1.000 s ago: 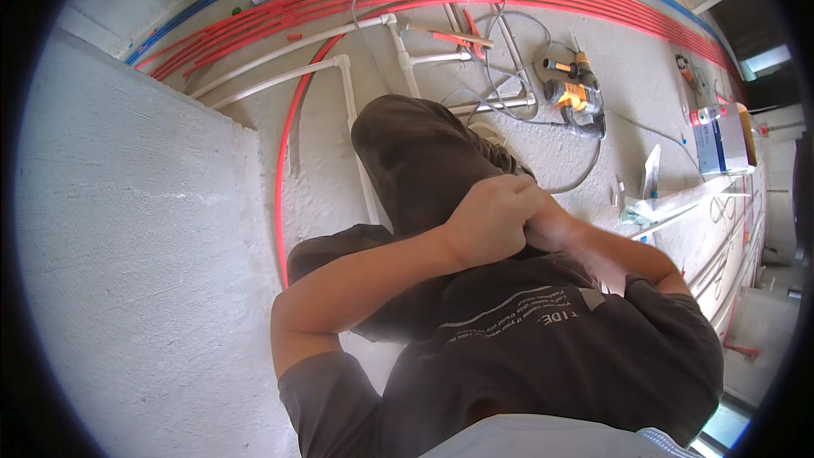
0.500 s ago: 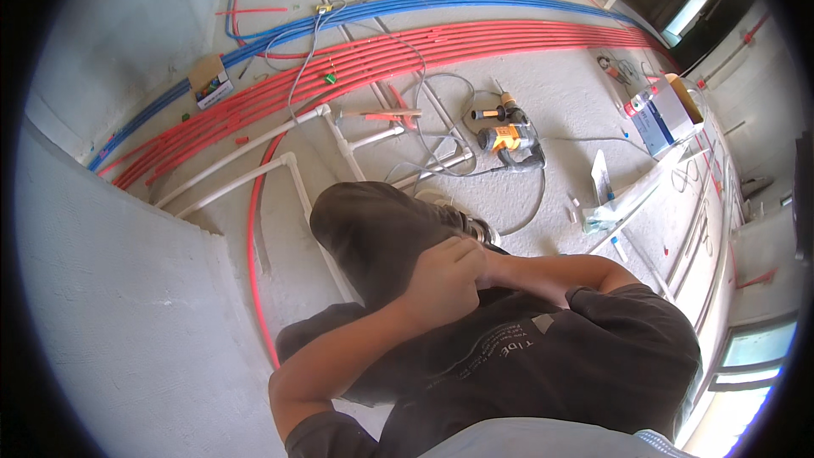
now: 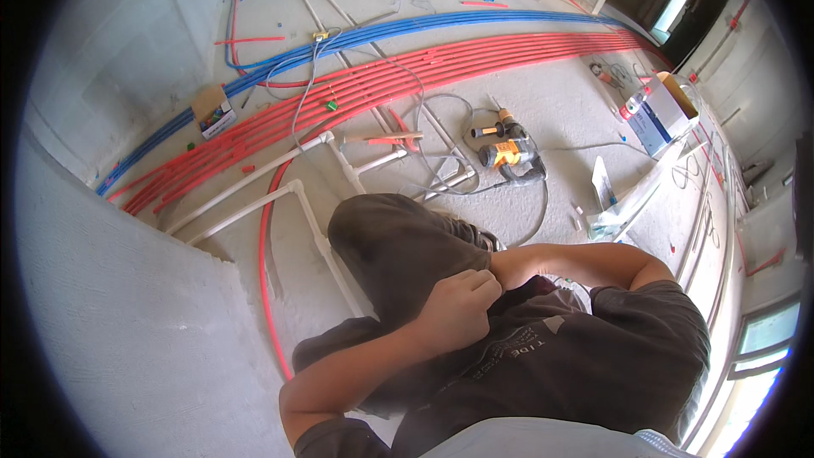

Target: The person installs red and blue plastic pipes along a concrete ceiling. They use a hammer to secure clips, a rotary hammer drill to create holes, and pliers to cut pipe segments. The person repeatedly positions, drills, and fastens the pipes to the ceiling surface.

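I sit with my knees bent, in dark trousers [image 3: 390,233], both forearms brought together over my lap. My left hand [image 3: 459,309] is closed, its fingers curled toward the right wrist; whatever is inside it, if anything, is hidden. My right hand [image 3: 502,270] reaches in from the right and shows only near its wrist, the fingers out of sight behind the left hand and the leg. Past my knee lies an orange and black rotary hammer drill [image 3: 510,151] with a bit fitted, on the concrete floor, apart from both hands.
White plastic pipes [image 3: 246,178] with elbows run beside my knee. Red conduits [image 3: 381,72] and blue conduits [image 3: 407,24] cross the floor beyond. A grey wall [image 3: 153,288] rises on my left. An open carton [image 3: 657,123] and a plastic bag [image 3: 632,208] stand right. Grey cable trails around the drill.
My left hand has drawn slightly back toward my body, and more of the right wrist shows beside it. The whole view has tilted a little, shifting the floor things downward.
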The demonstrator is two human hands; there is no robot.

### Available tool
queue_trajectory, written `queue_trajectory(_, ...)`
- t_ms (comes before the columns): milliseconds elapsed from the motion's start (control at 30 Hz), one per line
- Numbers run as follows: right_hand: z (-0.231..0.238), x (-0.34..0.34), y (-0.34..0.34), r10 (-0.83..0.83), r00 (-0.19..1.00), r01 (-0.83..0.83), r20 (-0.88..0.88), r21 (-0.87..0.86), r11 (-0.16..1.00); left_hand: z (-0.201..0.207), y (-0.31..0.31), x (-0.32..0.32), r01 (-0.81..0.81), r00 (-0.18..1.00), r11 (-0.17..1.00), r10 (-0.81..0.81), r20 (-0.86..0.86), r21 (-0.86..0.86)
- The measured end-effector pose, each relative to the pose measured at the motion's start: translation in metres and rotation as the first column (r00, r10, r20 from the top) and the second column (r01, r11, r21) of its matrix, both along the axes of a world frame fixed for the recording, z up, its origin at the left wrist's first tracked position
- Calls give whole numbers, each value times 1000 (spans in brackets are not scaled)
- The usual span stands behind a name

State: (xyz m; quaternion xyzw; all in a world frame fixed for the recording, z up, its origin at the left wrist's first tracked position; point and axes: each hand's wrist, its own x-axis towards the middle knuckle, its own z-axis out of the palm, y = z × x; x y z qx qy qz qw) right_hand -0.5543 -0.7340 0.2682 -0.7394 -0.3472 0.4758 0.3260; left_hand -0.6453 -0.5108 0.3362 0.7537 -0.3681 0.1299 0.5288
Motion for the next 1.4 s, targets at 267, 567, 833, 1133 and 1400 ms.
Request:
queue_trajectory(267,12,-21,28,-180,983,179,-47,-28,983,-2,-3,5,25,997,995,-18,-73,98)
queue_trajectory(567,101,66,-83,-78,938,4,-339,-214,977,20,33,38,136,985,959,-157,69,251)
queue_trajectory(833,4,231,-45,-431,899,391,-84,-291,873,48,89,115,-89,995,966,96,-16,244)
queue_trajectory(1133,-242,560,240,-216,793,89,569,242,966,-31,181,179,-430,421,709,705,-571,558)
queue_trajectory(1400,-319,659,386,-322,500,332,804,165,929,-183,190,178,-310,50,673,717,-695,672)
